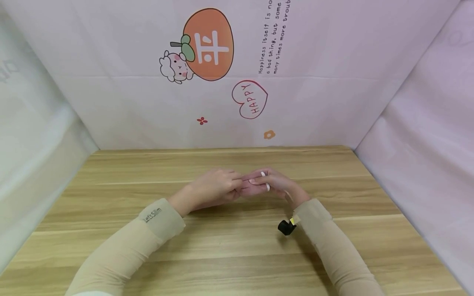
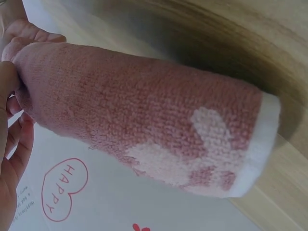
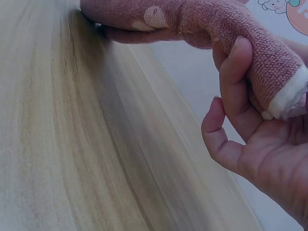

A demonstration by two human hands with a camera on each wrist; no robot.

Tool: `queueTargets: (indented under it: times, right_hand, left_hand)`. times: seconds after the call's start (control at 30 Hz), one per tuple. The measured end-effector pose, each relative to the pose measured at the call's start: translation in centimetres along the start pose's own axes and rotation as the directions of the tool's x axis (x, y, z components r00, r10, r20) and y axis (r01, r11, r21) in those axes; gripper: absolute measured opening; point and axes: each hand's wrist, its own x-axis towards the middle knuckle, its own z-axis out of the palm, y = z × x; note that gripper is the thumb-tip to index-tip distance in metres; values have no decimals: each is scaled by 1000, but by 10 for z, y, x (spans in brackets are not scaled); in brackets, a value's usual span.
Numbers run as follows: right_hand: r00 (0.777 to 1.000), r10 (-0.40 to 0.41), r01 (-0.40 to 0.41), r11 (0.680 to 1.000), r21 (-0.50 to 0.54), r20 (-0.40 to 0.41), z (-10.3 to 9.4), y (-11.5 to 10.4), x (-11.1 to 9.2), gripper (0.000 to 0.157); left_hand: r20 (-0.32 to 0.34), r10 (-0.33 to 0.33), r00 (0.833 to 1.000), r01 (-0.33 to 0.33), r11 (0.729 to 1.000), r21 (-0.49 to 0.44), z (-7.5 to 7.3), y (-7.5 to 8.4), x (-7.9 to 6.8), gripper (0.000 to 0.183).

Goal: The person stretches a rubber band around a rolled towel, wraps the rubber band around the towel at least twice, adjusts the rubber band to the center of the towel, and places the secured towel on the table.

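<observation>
A soft, tube-shaped piece of dusty-pink terry fabric [image 1: 254, 188] with white patches and white edging is held between both hands, just above the pale-brown wood-grain tabletop [image 1: 229, 250]. The left hand [image 1: 216, 186] has its fingers curled and pinched on the fabric, while the right hand [image 1: 275, 181] clamps it near a white edge, thumb laid across the top and fingers bent underneath. Beige sleeves [image 1: 124, 242] cover both forearms, a small black object [image 1: 285, 227] sits beside the right cuff, and a white cloth backdrop [image 1: 129, 107] with a red-outlined "HAPPY" heart [image 1: 254, 111] stands behind.
</observation>
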Motion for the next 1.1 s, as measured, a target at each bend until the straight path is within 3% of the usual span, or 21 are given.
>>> queueTargets:
  times: [0.27,0.67,0.9,1.1]
  right_hand:
    - [999,28,-26,999,-44,34,-4,-4,0,40]
    - [996,0,10,994,-110,91,-7,-3,-2,38]
    - [998,8,-1,996,-92,70,-10,-3,-4,36]
    - [998,4,2,995,-103,63,-11,-5,-6,37]
  left_hand:
    - [-46,44,998,-43,999,11,1,-5,2,14]
    - [-2,73,997,-73,997,-29,-2,-9,-3,26]
    - [38,46,998,-45,999,-28,-4,-10,-11,12]
    - [12,56,998,-55,994,-96,-4,-13,-16,15]
